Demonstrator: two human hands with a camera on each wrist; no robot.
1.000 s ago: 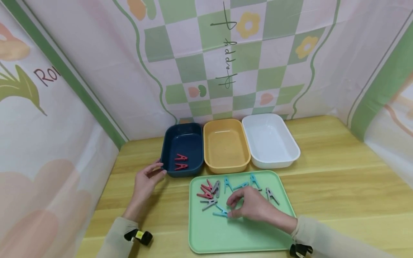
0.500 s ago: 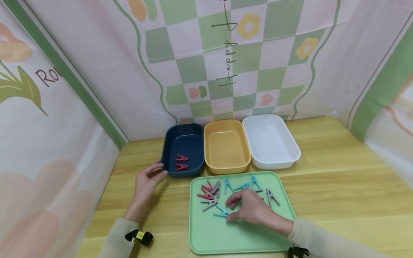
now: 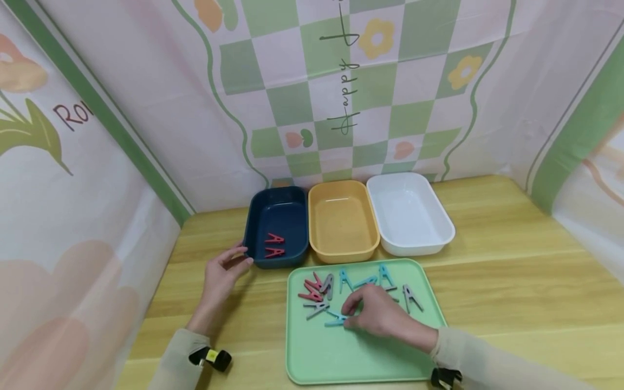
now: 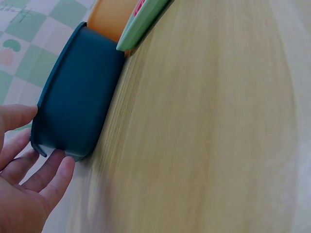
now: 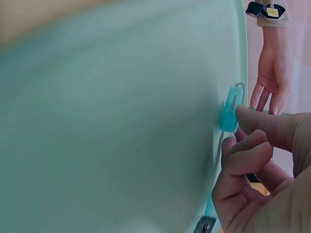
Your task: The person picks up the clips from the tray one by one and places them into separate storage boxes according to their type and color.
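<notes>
My right hand point(image 3: 374, 311) pinches a light-blue clothespin point(image 3: 335, 322) between thumb and fingers, low over the green tray point(image 3: 341, 357). The right wrist view shows the thumb against one side of that clothespin point(image 5: 231, 109), fingertips at its lower end. Around it on the tray lie red clothespins point(image 3: 310, 294), grey clothespins point(image 3: 410, 298) and more blue clothespins point(image 3: 344, 279). My left hand point(image 3: 219, 276) touches the near left corner of the navy bin point(image 3: 280, 262), its fingers fairly straight. In the left wrist view the thumb meets the rim and other fingers lie along the bin's end wall point(image 4: 73, 92).
Two red clothespins point(image 3: 274, 252) lie in the navy bin. Beside it stand a yellow bin point(image 3: 343, 254) and a white bin point(image 3: 414, 249), side by side at the back of the wooden table point(image 3: 507, 281). A patterned cloth point(image 3: 331, 103) rises behind them.
My right hand has closed slightly around the blue clothespin, which has shifted a little to the right on the tray. The left hand stays at the navy bin's corner.
</notes>
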